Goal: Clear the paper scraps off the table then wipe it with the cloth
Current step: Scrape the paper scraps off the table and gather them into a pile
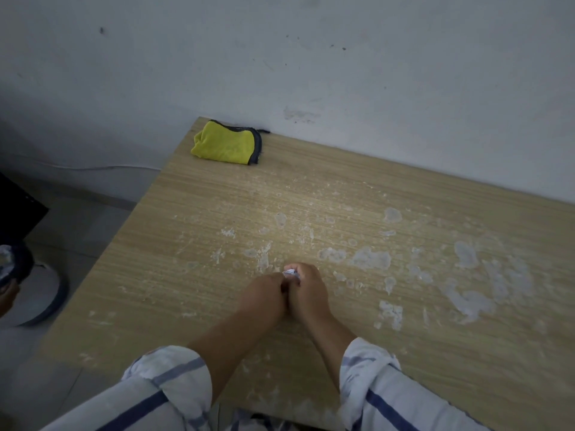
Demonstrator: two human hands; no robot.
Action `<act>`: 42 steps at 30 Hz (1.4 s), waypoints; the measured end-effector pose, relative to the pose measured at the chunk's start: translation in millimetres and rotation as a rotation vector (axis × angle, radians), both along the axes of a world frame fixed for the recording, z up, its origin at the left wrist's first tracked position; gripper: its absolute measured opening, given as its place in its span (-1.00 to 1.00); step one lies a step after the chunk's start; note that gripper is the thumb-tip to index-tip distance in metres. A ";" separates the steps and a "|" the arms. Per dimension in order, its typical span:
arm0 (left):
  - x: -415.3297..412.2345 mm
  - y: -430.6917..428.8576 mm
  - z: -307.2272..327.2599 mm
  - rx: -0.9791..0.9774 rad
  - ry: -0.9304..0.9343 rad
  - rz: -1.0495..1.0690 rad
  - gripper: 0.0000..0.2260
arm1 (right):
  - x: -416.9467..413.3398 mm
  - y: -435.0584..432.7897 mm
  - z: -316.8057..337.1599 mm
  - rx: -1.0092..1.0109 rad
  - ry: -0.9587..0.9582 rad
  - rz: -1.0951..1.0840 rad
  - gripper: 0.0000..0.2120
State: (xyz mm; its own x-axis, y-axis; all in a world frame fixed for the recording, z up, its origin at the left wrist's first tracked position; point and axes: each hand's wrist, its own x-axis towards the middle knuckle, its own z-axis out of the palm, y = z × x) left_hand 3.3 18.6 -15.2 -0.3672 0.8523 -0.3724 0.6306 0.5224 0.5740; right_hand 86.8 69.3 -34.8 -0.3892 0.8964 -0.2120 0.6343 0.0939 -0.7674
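My left hand [264, 295] and my right hand [308, 287] rest side by side, touching, on the wooden table [186, 244] near its middle. Small white paper scraps [290, 272] stick out between the fingers of my right hand, which is closed around them. The fingers of my left hand are curled against the right hand; I cannot tell whether they hold any paper. A folded yellow cloth [225, 143] with a grey edge lies at the table's far left corner, against the wall, well away from both hands.
White dried stains [370, 258] and smears [485, 293] cover the tabletop, thickest on the right. The wall [342, 73] runs along the far edge. Left of the table, on the floor, stand a grey bin [34, 293] and a dark object [15, 200].
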 end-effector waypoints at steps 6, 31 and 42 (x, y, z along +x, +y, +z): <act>0.6 2.5 6.9 0.035 -0.617 0.364 -0.84 | -1.1 9.9 4.3 -0.135 0.039 -0.034 -0.80; 5.5 38.7 40.8 0.063 -0.606 0.236 -0.85 | 16.4 37.3 54.1 -0.554 0.172 -0.051 -0.85; -25.7 47.8 16.4 -0.034 -0.465 0.244 -0.82 | 36.3 41.1 33.5 -0.346 -0.032 -0.192 -0.81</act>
State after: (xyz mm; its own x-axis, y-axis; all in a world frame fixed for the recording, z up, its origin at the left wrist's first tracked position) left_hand -22.4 66.4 1.1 -0.3425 0.7474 -0.5693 0.1708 0.6454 0.7445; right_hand 123.2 110.4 -1.4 -0.2096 0.8260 -0.5232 0.6389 -0.2894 -0.7128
